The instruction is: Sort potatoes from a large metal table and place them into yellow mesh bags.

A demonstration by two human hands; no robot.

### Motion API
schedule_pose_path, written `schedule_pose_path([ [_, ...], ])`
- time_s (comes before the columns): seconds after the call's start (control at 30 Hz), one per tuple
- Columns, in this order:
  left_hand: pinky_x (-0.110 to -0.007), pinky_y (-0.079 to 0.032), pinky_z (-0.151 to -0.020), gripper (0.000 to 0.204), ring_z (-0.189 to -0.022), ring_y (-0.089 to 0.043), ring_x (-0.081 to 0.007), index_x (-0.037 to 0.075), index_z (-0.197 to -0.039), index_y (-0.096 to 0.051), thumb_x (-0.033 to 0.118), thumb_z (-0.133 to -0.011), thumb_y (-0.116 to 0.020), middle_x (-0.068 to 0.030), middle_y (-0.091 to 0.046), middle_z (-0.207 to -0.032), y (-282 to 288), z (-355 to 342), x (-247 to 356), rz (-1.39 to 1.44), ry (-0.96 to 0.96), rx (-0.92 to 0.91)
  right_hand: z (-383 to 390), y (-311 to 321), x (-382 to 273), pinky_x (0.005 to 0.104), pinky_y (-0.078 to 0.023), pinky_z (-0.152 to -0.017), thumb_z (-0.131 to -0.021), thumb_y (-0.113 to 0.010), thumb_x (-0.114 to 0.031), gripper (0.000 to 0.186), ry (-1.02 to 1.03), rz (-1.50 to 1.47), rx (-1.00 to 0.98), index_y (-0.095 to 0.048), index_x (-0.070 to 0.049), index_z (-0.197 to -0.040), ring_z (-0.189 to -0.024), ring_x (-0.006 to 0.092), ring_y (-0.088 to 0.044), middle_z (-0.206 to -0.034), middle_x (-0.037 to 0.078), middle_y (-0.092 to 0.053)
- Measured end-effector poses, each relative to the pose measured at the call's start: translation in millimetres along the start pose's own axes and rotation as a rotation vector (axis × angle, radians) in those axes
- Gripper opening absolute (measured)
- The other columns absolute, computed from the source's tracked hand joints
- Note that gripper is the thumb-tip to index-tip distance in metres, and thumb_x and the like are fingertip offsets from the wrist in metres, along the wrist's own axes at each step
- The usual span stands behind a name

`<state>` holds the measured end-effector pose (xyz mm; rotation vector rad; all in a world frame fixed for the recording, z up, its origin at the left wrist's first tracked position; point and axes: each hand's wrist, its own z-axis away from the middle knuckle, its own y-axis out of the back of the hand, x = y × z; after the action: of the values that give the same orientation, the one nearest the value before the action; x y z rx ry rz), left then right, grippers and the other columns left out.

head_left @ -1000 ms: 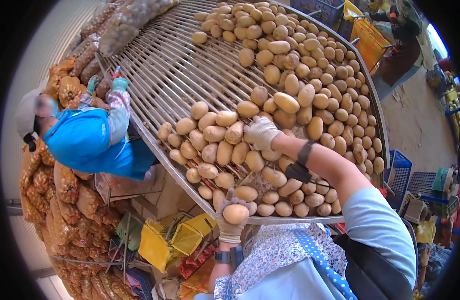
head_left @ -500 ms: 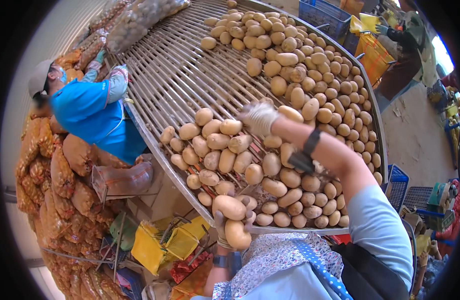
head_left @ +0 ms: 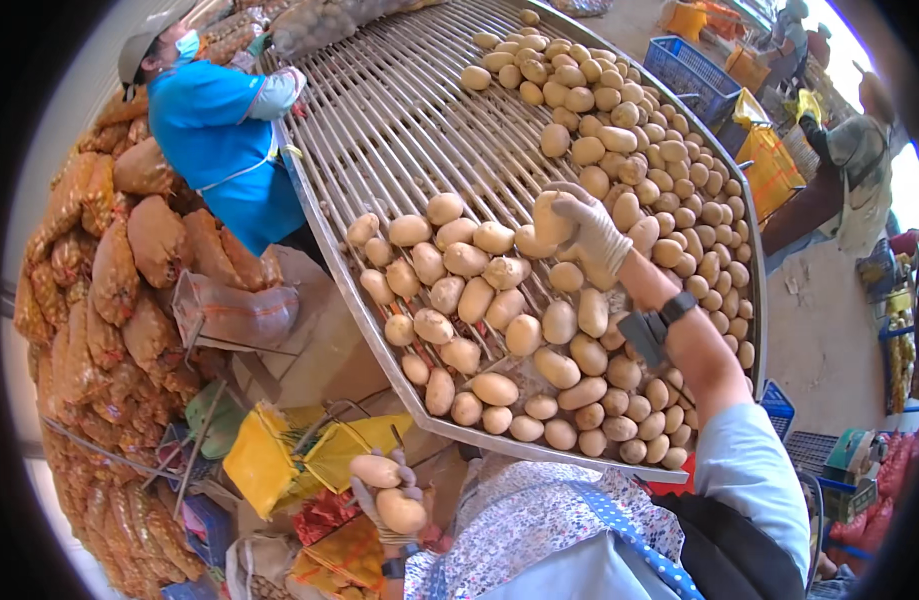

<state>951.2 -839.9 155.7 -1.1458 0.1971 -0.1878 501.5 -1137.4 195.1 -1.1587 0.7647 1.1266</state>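
My left hand, in a grey-palmed glove, is closed around two potatoes, an upper potato and a lower potato. It hangs outside the near edge of the slatted metal table, above an orange mesh sack. Over the middle of the slats, my right hand, also gloved, grips one large potato. Around and below it many loose potatoes lie on the bars, packed more densely along the right side.
A co-worker in a blue top stands at the table's left side. Filled sacks are piled behind. Yellow sacking hangs on a frame below the table. Blue crates and another worker are at the right.
My left hand has moved down and left, off the table edge, with its two potatoes. My right hand has shifted right and now grips a potato. The view has shifted too.
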Motion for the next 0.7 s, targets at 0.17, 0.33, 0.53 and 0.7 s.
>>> schedule_pose_path([
  [0.17,-0.04,-0.055,-0.082,0.062,-0.11,-0.061,-0.0257,0.011,-0.129,-0.053,0.052,-0.086,-0.068,-0.012,-0.053,-0.137,38.6,12.6,48.9,-0.025,0.039,0.045,74.7,-63.5,0.6,0.0352,-0.051,-0.092,-0.087,-0.067,-0.035,0.05,0.017,-0.143,-0.111,-0.055,-0.007,-0.127,-0.109,0.0197,-0.059,-0.119,0.008,-0.06],
  [0.33,-0.042,-0.058,-0.084,0.06,-0.113,-0.059,-0.0322,0.007,-0.126,-0.056,0.046,-0.083,-0.073,-0.0155,-0.06,-0.12,68.7,31.3,70.3,0.029,-0.224,0.135,114.4,-131.3,45.3,0.0345,-0.05,-0.095,-0.09,-0.065,-0.039,0.053,-0.046,0.027,-0.202,-0.054,-0.003,-0.127,-0.109,0.0186,-0.058,-0.121,0.009,-0.059],
  [0.53,-0.047,-0.058,-0.083,0.043,-0.107,-0.061,-0.0333,0.01,-0.116,-0.06,0.04,-0.087,-0.07,-0.011,-0.062,-0.113,122.0,18.8,136.1,0.103,-0.277,0.341,158.0,-189.2,89.7,0.038,-0.053,-0.091,-0.094,-0.059,-0.037,0.049,-0.174,0.156,-0.273,-0.052,-0.003,-0.13,-0.106,0.0217,-0.06,-0.118,0.009,-0.06],
  [0.7,-0.058,-0.049,-0.098,0.053,-0.111,-0.058,-0.0412,0.007,-0.125,-0.051,0.048,-0.092,-0.055,-0.0155,-0.06,-0.115,104.2,-7.8,170.8,0.162,-0.385,0.707,169.6,-236.4,107.1,0.0411,-0.055,-0.087,-0.089,-0.065,-0.033,0.053,-0.386,-0.358,-0.295,-0.052,-0.005,-0.132,-0.105,0.0256,-0.062,-0.117,0.01,-0.06],
])
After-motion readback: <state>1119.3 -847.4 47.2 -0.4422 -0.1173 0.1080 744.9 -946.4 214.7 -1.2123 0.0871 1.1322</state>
